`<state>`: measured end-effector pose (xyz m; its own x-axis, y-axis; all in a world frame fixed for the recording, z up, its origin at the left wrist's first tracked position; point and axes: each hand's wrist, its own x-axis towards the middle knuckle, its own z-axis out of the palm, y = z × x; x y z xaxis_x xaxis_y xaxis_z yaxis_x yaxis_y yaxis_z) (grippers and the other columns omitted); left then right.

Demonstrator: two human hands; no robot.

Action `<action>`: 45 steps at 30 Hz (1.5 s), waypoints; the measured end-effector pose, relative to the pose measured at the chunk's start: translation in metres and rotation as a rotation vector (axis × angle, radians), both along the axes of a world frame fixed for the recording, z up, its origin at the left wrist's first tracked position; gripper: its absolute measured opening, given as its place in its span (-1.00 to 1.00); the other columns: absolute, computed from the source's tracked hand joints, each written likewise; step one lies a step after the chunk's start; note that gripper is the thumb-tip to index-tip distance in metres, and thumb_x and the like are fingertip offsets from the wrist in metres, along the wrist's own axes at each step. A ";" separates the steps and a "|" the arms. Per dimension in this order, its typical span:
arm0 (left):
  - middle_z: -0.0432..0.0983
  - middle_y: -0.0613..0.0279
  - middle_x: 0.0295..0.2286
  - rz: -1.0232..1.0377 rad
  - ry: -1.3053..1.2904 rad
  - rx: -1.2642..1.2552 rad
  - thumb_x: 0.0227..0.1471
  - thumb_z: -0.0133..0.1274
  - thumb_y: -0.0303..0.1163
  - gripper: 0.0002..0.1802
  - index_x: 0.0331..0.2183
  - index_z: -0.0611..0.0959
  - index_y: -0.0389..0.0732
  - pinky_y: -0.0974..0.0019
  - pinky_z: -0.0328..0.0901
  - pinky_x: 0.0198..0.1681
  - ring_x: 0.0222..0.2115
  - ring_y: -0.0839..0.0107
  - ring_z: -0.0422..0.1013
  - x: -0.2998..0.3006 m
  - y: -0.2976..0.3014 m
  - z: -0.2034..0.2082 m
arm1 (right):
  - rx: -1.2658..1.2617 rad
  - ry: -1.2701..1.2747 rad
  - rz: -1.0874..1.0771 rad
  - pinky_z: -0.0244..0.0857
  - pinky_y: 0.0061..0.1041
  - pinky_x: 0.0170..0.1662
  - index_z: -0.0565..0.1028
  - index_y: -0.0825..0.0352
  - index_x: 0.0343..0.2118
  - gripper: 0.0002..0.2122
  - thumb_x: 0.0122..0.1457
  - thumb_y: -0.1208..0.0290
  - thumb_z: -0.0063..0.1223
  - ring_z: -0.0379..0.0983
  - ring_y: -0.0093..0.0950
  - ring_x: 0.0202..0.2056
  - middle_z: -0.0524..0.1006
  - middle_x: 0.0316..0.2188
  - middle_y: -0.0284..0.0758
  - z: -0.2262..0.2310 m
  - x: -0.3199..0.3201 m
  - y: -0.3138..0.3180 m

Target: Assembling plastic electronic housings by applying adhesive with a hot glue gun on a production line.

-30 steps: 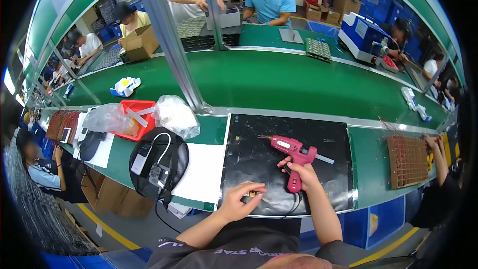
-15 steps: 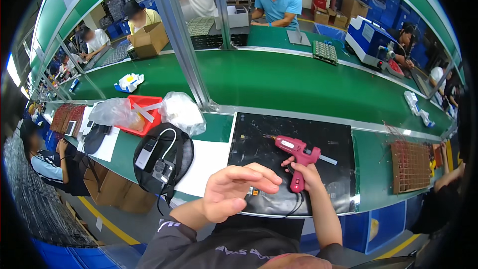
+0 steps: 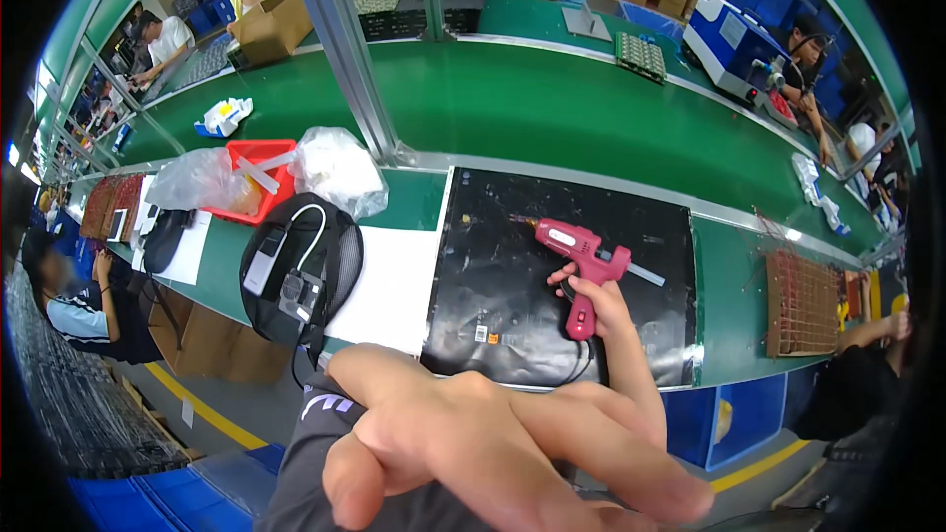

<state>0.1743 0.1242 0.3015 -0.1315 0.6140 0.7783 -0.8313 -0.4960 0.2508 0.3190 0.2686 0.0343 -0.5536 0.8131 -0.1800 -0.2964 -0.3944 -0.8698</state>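
My right hand (image 3: pixel 608 305) is wrapped round the handle of a dark pink hot glue gun (image 3: pixel 570 240), held over a black mat (image 3: pixel 483 281) on the bench. The gun's nozzle points to the far left, and a pale glue stick (image 3: pixel 645 276) juts from its rear. A dark cable runs down from the grip. Close to the camera, my left hand (image 3: pixel 463 433) looms large with its fingers apart and nothing in it. It hides the bench's near edge and part of my right forearm.
Left of the mat lie white paper (image 3: pixel 399 276) and a round black mesh bag (image 3: pixel 345 281) with small devices. Behind them are a red tray (image 3: pixel 266 156) and plastic bags (image 3: pixel 340 172). A brown rack (image 3: pixel 800 305) stands right. A metal post (image 3: pixel 345 59) rises before the green conveyor (image 3: pixel 552 103); co-workers sit beyond.
My left hand has come up close to the camera, its fingers spreading. The view has tilted down, so the bench sits higher in the picture. My right hand still grips the glue gun.
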 end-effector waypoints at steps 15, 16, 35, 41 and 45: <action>0.54 0.30 -0.25 -0.085 0.083 -0.029 0.19 -0.26 -0.11 -0.60 0.02 0.37 -0.02 -0.07 -0.02 0.08 -0.05 0.10 0.33 -0.025 -0.010 -0.032 | -0.021 -0.016 -0.010 0.35 -0.45 -0.17 0.42 0.37 -0.28 -0.84 0.05 0.53 0.05 0.47 -0.36 -0.21 0.53 -0.30 -0.15 0.002 -0.001 -0.001; 0.53 0.33 -0.25 -0.076 0.099 -0.022 0.18 -0.22 -0.10 -0.60 0.02 0.36 0.02 -0.11 -0.04 0.09 -0.04 0.11 0.33 -0.025 -0.012 -0.034 | -0.004 -0.021 -0.003 0.35 -0.46 -0.16 0.42 0.39 -0.27 -0.83 0.05 0.53 0.06 0.47 -0.37 -0.20 0.53 -0.30 -0.16 0.003 0.000 -0.002; 0.27 0.37 0.09 0.198 0.094 0.927 0.18 -0.12 -0.26 -0.53 0.12 0.29 -0.03 -0.02 0.01 0.12 0.15 0.55 0.14 -0.075 -0.034 -0.055 | -0.042 0.052 0.022 0.35 -0.54 -0.21 0.42 0.40 -0.25 -0.81 0.05 0.52 0.09 0.47 -0.49 -0.31 0.54 -0.33 -0.22 -0.007 0.006 0.002; 0.28 0.27 0.08 0.385 0.082 0.826 0.15 -0.17 -0.41 -0.53 0.12 0.29 -0.06 -0.01 0.08 0.07 0.13 0.48 0.17 -0.072 -0.032 -0.060 | -0.074 0.043 0.022 0.35 -0.53 -0.21 0.42 0.40 -0.26 -0.81 0.05 0.53 0.08 0.47 -0.48 -0.32 0.54 -0.33 -0.22 -0.011 0.006 0.003; 0.30 0.24 0.07 0.508 0.005 0.884 0.12 -0.18 -0.48 -0.50 0.12 0.29 -0.06 0.03 0.10 0.04 0.13 0.45 0.17 -0.058 -0.018 -0.047 | -0.062 0.043 0.020 0.35 -0.53 -0.22 0.42 0.39 -0.26 -0.82 0.05 0.54 0.08 0.47 -0.48 -0.32 0.54 -0.33 -0.22 -0.007 0.007 0.003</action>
<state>0.1161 0.1059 0.2547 -0.2120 -0.3090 0.9271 -0.4705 -0.7993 -0.3740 0.3263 0.2714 0.0275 -0.5779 0.7899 -0.2051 -0.3248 -0.4532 -0.8301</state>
